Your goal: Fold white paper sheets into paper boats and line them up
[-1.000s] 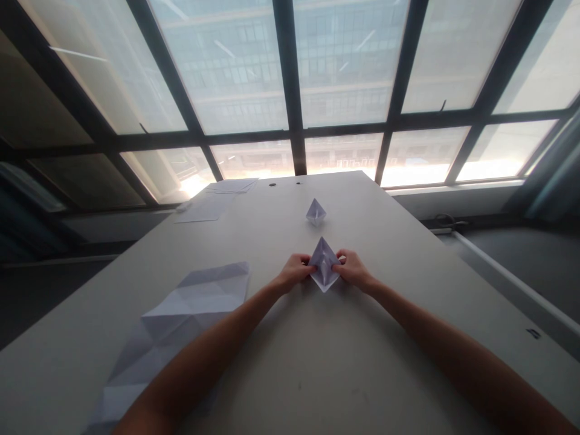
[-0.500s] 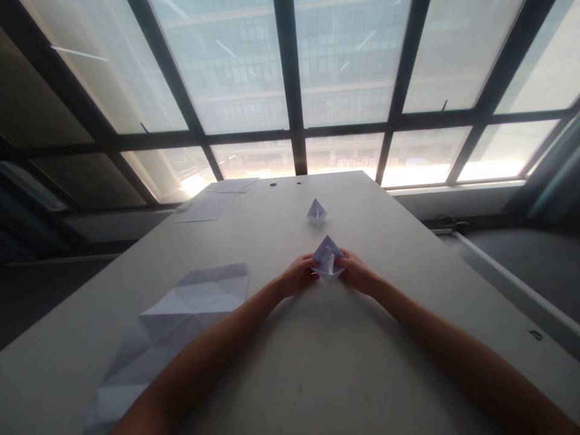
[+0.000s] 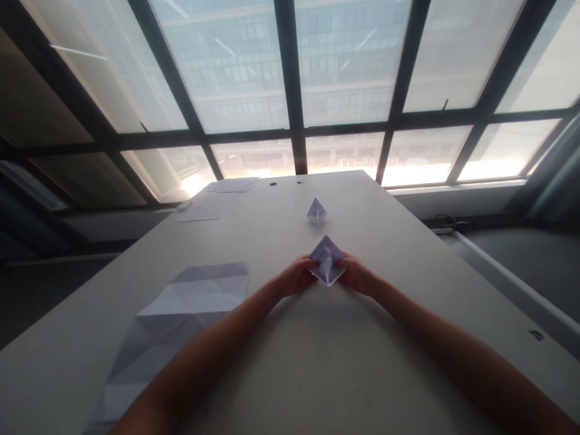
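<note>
A folded white paper boat [image 3: 327, 260] is held between my two hands just above the table. My left hand [image 3: 298, 275] grips its left corner, and my right hand [image 3: 356, 273] grips its right corner. Its opening faces me, showing a diamond outline with a folded ridge inside. The fingertips behind the paper are hidden. Farther off stands a second paper boat [image 3: 316, 211], upright, with a pointed peak; neither hand touches it.
A large creased paper sheet [image 3: 181, 320] lies on the white table [image 3: 389, 362] at the left, partly behind my left forearm. Flat white sheets [image 3: 203, 208] rest at the far left. A small dark mark [image 3: 535, 335] is near the right edge. Windows rise beyond.
The held paper boat has tilted and spread, its front edge now dropping to a point so the opening shows as a diamond. Both hands stay in nearly the same place.
</note>
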### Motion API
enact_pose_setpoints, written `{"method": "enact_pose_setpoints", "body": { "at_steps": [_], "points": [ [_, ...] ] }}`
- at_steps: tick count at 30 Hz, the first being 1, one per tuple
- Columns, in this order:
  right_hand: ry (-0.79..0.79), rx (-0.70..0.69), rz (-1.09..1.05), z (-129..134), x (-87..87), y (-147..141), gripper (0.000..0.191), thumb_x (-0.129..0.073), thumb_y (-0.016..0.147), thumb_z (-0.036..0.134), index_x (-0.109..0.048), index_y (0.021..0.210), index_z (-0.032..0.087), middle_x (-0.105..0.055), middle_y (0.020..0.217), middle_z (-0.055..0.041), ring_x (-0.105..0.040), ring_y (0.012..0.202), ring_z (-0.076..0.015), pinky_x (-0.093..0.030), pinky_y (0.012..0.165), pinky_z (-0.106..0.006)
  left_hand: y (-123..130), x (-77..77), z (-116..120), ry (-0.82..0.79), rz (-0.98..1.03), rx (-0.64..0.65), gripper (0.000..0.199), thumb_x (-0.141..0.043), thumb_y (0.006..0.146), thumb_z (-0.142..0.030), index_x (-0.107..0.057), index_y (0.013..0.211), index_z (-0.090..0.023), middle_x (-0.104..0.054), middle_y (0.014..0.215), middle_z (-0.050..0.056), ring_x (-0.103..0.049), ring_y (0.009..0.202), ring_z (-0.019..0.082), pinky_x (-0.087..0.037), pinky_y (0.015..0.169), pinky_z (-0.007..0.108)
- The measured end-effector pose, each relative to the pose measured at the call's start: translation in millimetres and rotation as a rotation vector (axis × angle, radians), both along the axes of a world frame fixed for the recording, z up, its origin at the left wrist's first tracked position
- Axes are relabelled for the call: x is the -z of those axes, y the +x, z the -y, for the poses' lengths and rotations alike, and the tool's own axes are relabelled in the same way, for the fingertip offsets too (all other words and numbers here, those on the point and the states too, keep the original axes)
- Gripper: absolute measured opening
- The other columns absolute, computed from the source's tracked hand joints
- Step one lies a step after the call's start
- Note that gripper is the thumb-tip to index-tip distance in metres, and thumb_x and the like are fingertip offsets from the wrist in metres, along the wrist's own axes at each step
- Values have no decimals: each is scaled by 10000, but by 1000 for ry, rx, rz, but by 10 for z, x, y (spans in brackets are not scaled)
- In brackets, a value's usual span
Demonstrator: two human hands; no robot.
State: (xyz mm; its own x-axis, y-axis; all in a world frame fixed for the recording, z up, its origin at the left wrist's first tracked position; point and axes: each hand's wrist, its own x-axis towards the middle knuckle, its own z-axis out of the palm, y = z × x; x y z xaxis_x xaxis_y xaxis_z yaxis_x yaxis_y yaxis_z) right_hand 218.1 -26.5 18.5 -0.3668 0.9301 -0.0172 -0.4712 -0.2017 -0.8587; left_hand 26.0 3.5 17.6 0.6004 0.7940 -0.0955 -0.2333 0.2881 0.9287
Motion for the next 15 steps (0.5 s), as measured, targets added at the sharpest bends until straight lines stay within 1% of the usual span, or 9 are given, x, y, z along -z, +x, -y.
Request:
{"method": "enact_pose_setpoints", "body": {
  "at_steps": [4,9,11,15],
  "points": [
    [-21,29,-3,-37,47,11,324,-629,611,147,-655,932,182,-661,807,-9,-586,723,-171,-454,688,-272,-1,11,-26,-31,30,59,285,-698,697,-190,-688,969,-108,-671,912,84,-625,820,194,-459,772,295],
    [-2,37,-12,-51,55,39,360,-626,619,155,-659,976,193,-651,806,-1,-568,701,-161,-440,657,-254,1,16,-28,-16,51,67,294,-687,696,-158,-692,985,-111,-673,906,73,-614,800,172,-444,764,272],
    [1,44,-20,-57,58,40,361,-626,612,150,-661,968,191,-653,814,-4,-569,715,-163,-441,667,-254,-3,21,-31,-24,64,57,296,-693,694,-165,-693,986,-114,-674,914,75,-615,803,174,-445,761,271],
    [-17,83,-24,-81,93,20,341,-626,596,143,-646,933,189,-645,790,1,-569,713,-160,-443,675,-257,-7,36,-51,-59,69,22,290,-726,692,-236,-696,955,-118,-679,921,87,-631,819,202,-462,765,295]
  ]
}}
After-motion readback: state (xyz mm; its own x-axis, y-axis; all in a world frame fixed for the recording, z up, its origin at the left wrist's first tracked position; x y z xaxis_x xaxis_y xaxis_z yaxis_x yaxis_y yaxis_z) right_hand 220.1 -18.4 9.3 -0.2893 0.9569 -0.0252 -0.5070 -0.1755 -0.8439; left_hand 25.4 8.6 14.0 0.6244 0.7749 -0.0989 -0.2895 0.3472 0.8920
